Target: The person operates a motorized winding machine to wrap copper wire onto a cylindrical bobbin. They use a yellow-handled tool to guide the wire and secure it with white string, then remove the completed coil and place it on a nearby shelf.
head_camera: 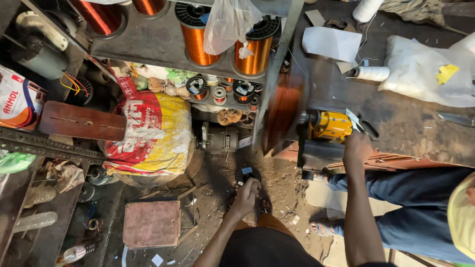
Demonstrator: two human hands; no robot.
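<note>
On the shelf's top edge stand four large copper-wire spools [194, 37]. The workbench carries two white thread rolls [372, 73], one yellow winding machine [330, 126]. Two hands [246, 195] show.

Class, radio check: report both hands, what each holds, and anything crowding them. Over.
Left hand gripping small black spool low over dirt floor. Right hand on yellow winding machine; blurred copper coil beside it. Another person's sandalled foot nearby.
</note>
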